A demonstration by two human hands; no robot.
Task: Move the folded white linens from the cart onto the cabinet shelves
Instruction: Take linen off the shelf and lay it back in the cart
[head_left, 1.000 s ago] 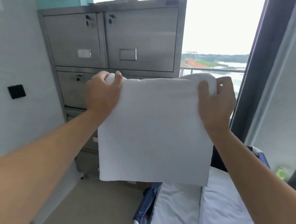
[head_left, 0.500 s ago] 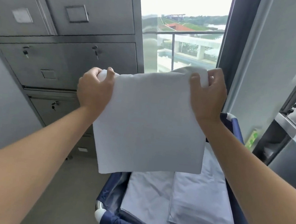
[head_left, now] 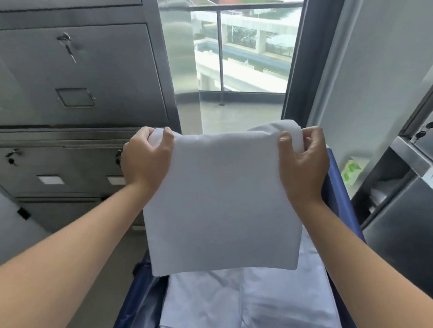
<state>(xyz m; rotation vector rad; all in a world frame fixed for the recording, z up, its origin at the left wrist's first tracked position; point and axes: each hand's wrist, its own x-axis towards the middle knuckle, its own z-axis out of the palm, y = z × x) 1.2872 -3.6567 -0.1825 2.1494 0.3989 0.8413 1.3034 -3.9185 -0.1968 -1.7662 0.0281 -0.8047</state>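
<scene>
Gripping a folded white linen (head_left: 222, 204) by its top corners, left hand (head_left: 145, 161) and right hand (head_left: 302, 166), above the cart (head_left: 339, 191).

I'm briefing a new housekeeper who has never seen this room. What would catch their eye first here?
First, the folded white linen held up mid-frame, its top corners gripped by the left hand and right hand. Below it, more folded linens lie stacked in the blue cart. Steel cabinets with keys in their locks fill the left side.
</scene>
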